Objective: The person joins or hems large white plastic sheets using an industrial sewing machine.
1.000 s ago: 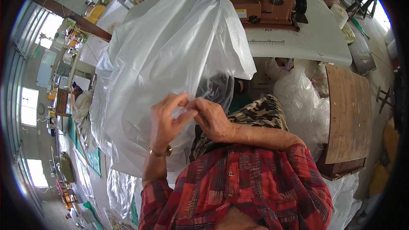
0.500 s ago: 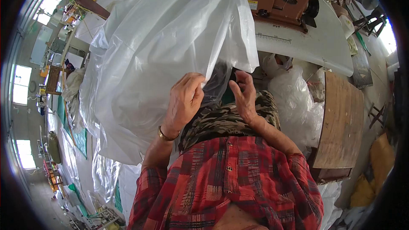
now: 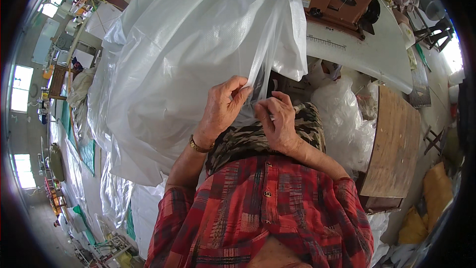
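Observation:
A large white woven plastic sheet hangs in folds over the work table and down toward my lap. Its narrow folded edge is pinched between the thumb and fingers of my left hand. Thin clear plastic film shows beside that edge, between my hands. My right hand is closed, with curled fingers at the film's side; what its fingertips grip is partly hidden. At the top, the sheet's gathered end runs up to the foot of a brown sewing machine.
A pale table top with a printed ruler scale extends right of the machine. Crumpled clear plastic is heaped below it, next to a brown wooden board. Yellow-brown sacks lie at the far right.
My right hand has moved left toward the sheet's edge, and its spread fingers have curled closed. My left hand keeps its pinch, slightly further right. The view has shifted a little.

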The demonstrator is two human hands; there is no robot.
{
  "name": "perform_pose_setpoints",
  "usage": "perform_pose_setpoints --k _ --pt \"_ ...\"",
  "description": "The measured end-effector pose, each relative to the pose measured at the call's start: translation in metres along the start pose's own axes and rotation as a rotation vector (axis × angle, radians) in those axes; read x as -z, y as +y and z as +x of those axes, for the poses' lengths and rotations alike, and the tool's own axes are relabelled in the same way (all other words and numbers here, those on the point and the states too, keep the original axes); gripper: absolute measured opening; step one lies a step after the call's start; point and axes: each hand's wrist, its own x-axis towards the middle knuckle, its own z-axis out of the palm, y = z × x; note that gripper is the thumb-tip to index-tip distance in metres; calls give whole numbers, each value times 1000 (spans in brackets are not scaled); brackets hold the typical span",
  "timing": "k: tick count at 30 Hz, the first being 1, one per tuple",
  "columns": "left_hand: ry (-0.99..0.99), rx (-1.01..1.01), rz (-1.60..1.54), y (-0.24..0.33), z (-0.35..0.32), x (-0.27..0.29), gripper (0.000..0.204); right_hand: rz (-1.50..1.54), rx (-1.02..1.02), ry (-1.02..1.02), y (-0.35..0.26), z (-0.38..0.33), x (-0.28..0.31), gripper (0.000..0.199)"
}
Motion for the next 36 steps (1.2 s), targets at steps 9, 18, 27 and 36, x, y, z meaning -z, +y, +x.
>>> perform_pose_setpoints --k 9,18,27,36 --pt "-39 81 -162 2 0 0 11 -60 90 -169 -17 11 -5 10" --pt "-11 115 -76 3 7 -7 19 -88 141 -179 -10 8 -14 12" --pt "13 193 -161 2 16 -8 26 -123 366 49 1 9 20 23" --pt "-23 322 -597 14 21 -7 10 -421 247 502 56 33 53 38"
